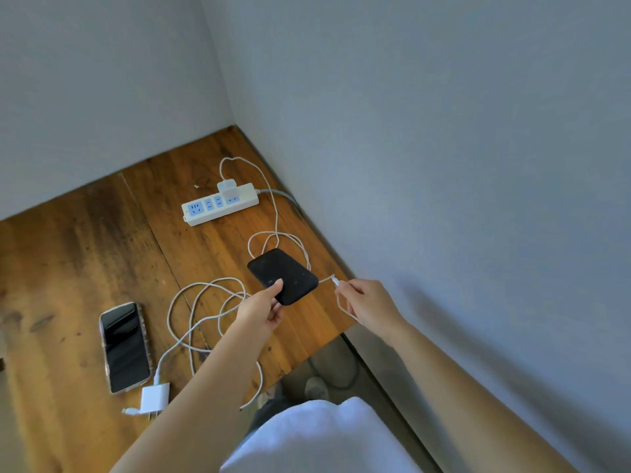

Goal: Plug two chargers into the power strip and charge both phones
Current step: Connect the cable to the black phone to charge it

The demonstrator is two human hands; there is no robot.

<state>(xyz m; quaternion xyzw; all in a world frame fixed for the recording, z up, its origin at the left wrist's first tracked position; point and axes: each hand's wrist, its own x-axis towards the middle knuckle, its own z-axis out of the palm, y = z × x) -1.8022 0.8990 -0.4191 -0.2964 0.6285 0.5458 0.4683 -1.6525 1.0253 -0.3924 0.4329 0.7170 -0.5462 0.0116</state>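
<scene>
A white power strip (220, 204) lies near the far corner of the wooden table, with one white charger (227, 188) plugged into it. Its white cable (276, 220) loops down to my right hand (367, 305), which pinches the connector end just right of a black phone (285, 274). My left hand (263, 307) holds that black phone by its near edge, slightly off the table. A second phone (124, 348) with a dark screen lies flat at the left. The second white charger (155, 399) lies unplugged near the front edge, its cable (201, 308) coiled beside my left forearm.
The wooden table (78, 261) fills a corner between two grey walls. Its right edge and front edge run close to my hands. A grey power cord (290, 199) leaves the strip toward the right wall. The floor and a dark cord show below the table's edge.
</scene>
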